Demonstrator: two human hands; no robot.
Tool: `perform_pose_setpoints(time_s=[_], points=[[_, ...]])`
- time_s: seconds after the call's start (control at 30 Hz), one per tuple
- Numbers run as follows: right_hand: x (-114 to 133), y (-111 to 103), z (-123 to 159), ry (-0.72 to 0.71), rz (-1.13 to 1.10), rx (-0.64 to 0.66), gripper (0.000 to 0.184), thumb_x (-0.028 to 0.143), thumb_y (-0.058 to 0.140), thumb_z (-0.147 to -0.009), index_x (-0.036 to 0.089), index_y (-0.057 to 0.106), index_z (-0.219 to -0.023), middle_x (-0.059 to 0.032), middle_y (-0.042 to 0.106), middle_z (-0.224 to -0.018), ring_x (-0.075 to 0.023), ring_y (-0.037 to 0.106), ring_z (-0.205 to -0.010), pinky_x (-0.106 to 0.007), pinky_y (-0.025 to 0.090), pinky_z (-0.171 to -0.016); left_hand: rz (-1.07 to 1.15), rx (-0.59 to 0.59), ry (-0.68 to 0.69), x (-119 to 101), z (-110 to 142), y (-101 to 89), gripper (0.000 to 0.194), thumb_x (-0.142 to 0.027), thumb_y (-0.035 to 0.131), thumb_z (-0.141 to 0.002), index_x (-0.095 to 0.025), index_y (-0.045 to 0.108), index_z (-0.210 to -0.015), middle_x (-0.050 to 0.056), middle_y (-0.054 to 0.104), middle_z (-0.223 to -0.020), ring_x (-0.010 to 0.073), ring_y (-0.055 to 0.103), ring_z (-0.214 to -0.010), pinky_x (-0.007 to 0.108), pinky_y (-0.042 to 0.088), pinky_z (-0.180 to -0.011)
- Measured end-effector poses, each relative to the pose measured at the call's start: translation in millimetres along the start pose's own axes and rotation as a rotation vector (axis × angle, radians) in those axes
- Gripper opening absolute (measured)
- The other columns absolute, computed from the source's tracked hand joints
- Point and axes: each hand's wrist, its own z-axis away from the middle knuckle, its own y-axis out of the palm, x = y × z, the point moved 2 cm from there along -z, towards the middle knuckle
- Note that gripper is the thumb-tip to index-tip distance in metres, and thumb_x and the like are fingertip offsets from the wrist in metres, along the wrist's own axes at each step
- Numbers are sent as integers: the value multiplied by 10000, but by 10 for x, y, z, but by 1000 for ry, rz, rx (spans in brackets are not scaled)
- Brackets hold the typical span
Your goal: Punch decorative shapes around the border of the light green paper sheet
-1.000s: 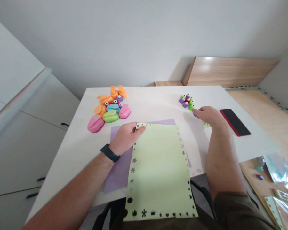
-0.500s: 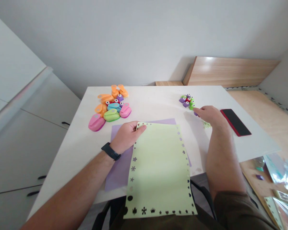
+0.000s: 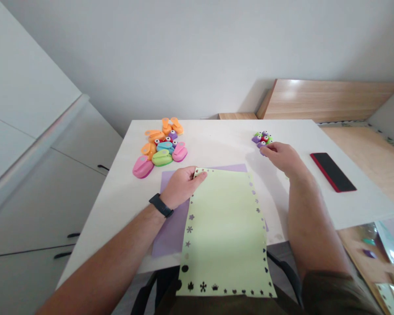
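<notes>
Paper [image 3: 226,232], pale green and bordered with punched shapes, lay across a lilac sheet [image 3: 170,232] in the head view, its far edge on the white worktop [image 3: 223,142] and its near end overhanging the worktop's edge. The left hand [image 3: 182,187] held the far left corner, thumb on top, fingers curled close in a light pinch on the paper. That soft grip seemed right for keeping the punched border uncreased. The right hand [image 3: 280,157] reached across to a cluster of small craft punches [image 3: 262,139], its fingers drawn together at a small purple punch [image 3: 262,152]; whether they had closed on it could not be told. Larger pink, orange, green and blue punches [image 3: 164,148] sat in a heap to the left, and a phone in a red case [image 3: 332,172] lay to the right.
</notes>
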Motion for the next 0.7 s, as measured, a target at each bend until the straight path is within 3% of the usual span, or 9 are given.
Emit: perform_pose_setpoints(time_s=[0.23, 0.47, 0.7], points=[[301, 242, 119, -218, -42, 22, 325, 454, 576, -902, 214, 736, -1052, -39, 741, -900, -193, 632, -769, -301, 435, -699, -23, 23, 16, 75, -17, 3, 379, -541, 614, -858, -172, 655, -782, -21, 552, -632, 131, 438, -564, 258, 291, -532], [305, 489, 85, -167, -81, 6, 397, 352, 661, -827, 166, 658, -1178, -90, 754, -1018, -211, 674, -839, -319, 492, -777, -35, 35, 46, 96, -15, -6, 404, -548, 582, -891, -165, 648, -784, -16, 572, -664, 130, 441, -577, 257, 290, -548], [293, 561, -14, -230, 46, 5, 366, 344, 544, -911, 176, 714, -1188, -96, 756, -1027, -228, 674, -855, -330, 485, -803, -70, 11, 85, 112, -21, -9, 426, -562, 573, -896, -173, 595, -723, -38, 466, -607, 121, 389, -562, 256, 241, -533]])
